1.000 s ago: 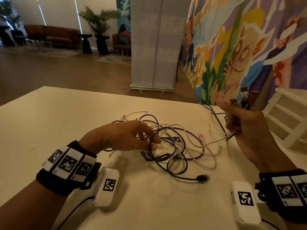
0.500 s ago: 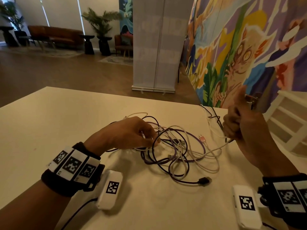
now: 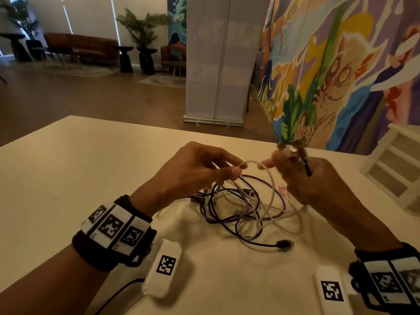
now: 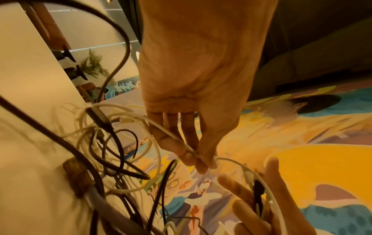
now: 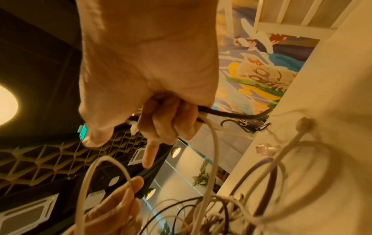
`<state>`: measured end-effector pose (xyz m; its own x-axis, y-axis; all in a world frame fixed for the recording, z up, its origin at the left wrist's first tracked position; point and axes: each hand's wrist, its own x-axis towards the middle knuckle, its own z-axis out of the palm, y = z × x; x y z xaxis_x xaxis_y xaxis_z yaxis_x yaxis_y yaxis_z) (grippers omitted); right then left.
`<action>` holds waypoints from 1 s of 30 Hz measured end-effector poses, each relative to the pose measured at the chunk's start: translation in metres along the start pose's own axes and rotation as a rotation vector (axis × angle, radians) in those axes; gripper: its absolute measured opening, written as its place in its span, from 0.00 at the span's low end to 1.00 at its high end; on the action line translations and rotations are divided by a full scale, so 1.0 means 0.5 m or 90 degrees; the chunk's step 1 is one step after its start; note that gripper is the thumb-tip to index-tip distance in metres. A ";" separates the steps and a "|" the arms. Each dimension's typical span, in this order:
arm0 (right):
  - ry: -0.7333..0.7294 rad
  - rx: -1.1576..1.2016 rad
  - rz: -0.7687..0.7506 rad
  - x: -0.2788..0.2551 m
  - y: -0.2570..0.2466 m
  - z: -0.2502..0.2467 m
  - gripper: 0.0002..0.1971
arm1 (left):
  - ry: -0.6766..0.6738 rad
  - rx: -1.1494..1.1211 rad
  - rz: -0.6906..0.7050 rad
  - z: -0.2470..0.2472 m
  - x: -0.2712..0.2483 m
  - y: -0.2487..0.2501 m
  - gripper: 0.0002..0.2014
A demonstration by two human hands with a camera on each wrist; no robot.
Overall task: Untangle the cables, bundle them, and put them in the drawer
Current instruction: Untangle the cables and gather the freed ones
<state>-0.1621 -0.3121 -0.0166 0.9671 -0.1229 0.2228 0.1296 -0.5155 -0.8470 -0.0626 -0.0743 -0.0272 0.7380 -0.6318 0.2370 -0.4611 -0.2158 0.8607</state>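
A tangle of white, purple and black cables (image 3: 245, 212) lies on the cream table (image 3: 91, 167). My left hand (image 3: 236, 170) is raised above the heap and pinches a loop of white cable (image 3: 268, 176) between thumb and fingertips (image 4: 198, 159). My right hand (image 3: 293, 164) grips a bunch of cable ends (image 3: 293, 148), with plugs sticking up above the fist and a black and a white cable (image 5: 211, 127) running out below. Its index finger (image 5: 150, 155) points toward the left hand. A black plug (image 3: 284, 243) lies loose at the front of the heap.
A white slatted piece of furniture (image 3: 395, 169) stands off the table's right edge. A painted mural panel (image 3: 341, 71) rises behind the table. White tagged boxes (image 3: 164, 266) hang by both wrists. No drawer shows in any view.
My left hand has lifted off the heap, pulling a white loop up and right. The right hand has moved left toward it, and the two hands are close together above the tangle.
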 end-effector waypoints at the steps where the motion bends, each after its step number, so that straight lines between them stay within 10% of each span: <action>1: -0.025 -0.041 -0.008 -0.004 -0.002 0.008 0.21 | -0.010 0.007 -0.001 0.006 -0.001 -0.001 0.10; 5: -0.033 -0.050 -0.100 -0.004 0.005 0.010 0.16 | -0.012 0.011 -0.006 0.001 0.003 -0.002 0.14; 11: 0.211 0.352 -0.063 0.024 0.024 -0.070 0.15 | -0.052 0.122 0.008 -0.051 0.008 -0.021 0.16; 16: 0.304 0.084 0.120 0.041 0.088 -0.089 0.16 | -0.011 0.092 0.017 -0.050 0.013 -0.031 0.14; 19: 0.348 -0.027 0.067 0.031 0.076 -0.069 0.18 | 0.020 0.080 0.024 -0.039 0.014 -0.031 0.13; 25: -0.003 -0.110 -0.081 0.014 0.037 0.005 0.20 | -0.045 0.095 0.060 -0.006 0.015 -0.022 0.09; 30: -0.020 -0.108 -0.100 0.017 0.050 0.011 0.12 | -0.062 0.094 0.061 -0.007 0.012 -0.028 0.11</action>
<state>-0.1494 -0.3215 -0.0384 0.9443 -0.0049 0.3291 0.2435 -0.6623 -0.7085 -0.0500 -0.0729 -0.0361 0.6399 -0.7217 0.2639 -0.5991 -0.2535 0.7595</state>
